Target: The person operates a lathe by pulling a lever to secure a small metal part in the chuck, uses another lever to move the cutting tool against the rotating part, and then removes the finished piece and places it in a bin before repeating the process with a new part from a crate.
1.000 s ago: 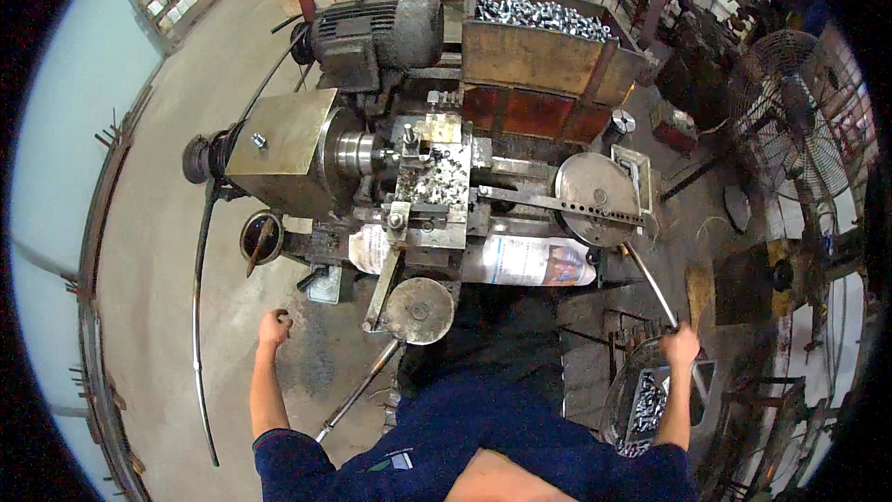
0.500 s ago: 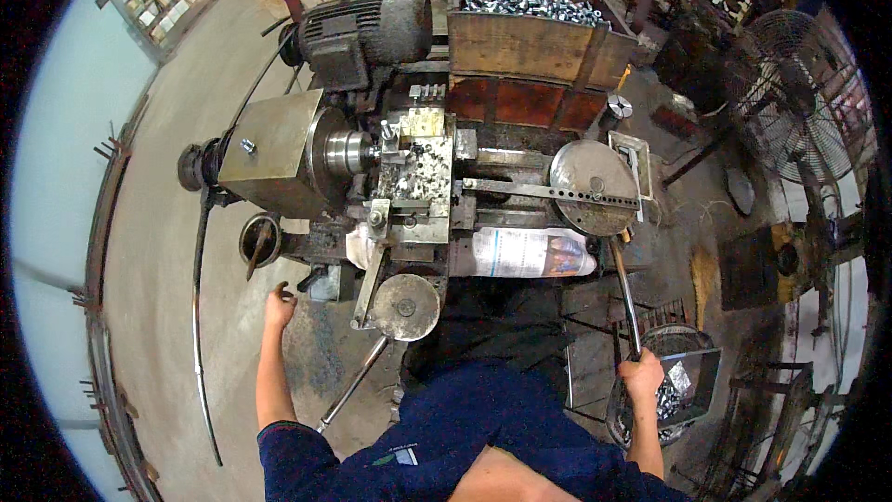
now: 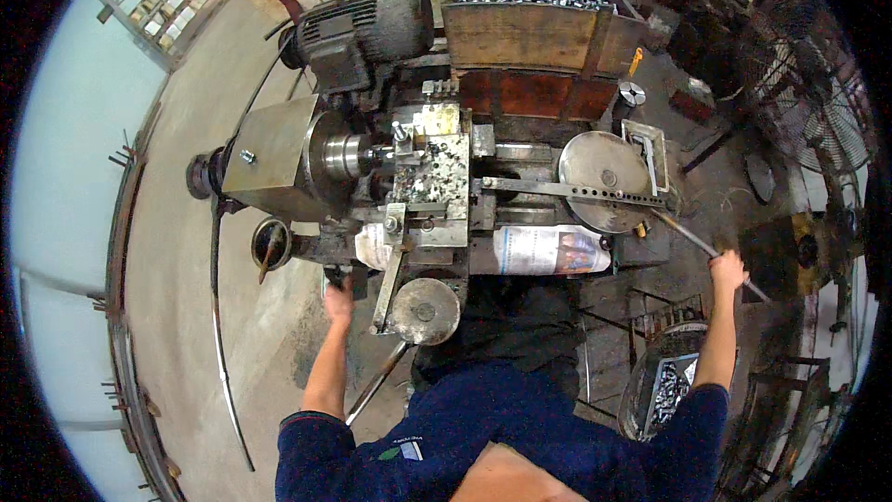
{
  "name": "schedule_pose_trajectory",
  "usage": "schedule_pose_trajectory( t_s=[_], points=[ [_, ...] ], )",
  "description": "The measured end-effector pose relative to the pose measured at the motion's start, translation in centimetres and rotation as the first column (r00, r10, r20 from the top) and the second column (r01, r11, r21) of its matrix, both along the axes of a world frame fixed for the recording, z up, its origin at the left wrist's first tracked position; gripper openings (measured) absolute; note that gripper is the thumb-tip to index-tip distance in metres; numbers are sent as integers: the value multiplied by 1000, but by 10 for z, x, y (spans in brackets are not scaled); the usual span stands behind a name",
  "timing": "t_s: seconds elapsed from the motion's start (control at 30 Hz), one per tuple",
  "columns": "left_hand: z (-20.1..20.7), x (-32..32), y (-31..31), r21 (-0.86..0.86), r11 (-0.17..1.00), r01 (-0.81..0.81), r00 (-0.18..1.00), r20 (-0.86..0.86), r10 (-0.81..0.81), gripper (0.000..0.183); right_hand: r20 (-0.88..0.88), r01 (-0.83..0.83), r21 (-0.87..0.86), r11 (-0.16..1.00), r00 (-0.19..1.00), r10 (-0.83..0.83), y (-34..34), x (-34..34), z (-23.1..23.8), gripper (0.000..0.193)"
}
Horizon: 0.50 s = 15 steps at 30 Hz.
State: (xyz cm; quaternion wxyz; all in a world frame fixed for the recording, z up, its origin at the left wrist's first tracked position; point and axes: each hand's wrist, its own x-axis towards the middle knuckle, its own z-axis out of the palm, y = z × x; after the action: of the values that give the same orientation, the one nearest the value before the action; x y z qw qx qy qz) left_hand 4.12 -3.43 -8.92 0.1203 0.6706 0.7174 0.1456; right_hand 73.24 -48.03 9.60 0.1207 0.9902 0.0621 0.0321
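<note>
My right hand (image 3: 728, 270) is closed round a long metal lever (image 3: 689, 237), which slants out from the round plate (image 3: 604, 172) at the right end of a small lathe. My left hand (image 3: 338, 301) reaches up to a dark box (image 3: 347, 276) under the lathe's left part; its fingertips are hard to make out there. The carriage (image 3: 432, 177), strewn with metal chips, sits right of the spindle chuck (image 3: 344, 156). A second disc (image 3: 426, 311) with a lever (image 3: 379, 379) hangs at the front, between my arms.
Behind the lathe stand a motor (image 3: 372, 28) and a wooden crate (image 3: 520, 35) heaped with small metal parts. A basket (image 3: 641, 390) with more parts is below my right arm. A large fan (image 3: 804, 84) stands at right, a handwheel (image 3: 271, 244) at left.
My right hand has swung the lever outward, to the right and away from me. My left hand has moved right to the dark box. The view has shifted slightly.
</note>
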Motion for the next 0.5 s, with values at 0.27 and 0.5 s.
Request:
schedule_pose_trajectory(
  t_s=[0.27, 0.5],
  points=[
    [61, -23, 30, -320, 880, 351, 803, -381, -459, 44, 253, -137, 59, 989, 960, 117, 12, 6, -21, 46],
    [53, -78, 28, -483, 751, 449, 877, 81, -473, 47, 433, -708, 418, 569, 706, 560, 78, -93, 3, 69]
  ],
)
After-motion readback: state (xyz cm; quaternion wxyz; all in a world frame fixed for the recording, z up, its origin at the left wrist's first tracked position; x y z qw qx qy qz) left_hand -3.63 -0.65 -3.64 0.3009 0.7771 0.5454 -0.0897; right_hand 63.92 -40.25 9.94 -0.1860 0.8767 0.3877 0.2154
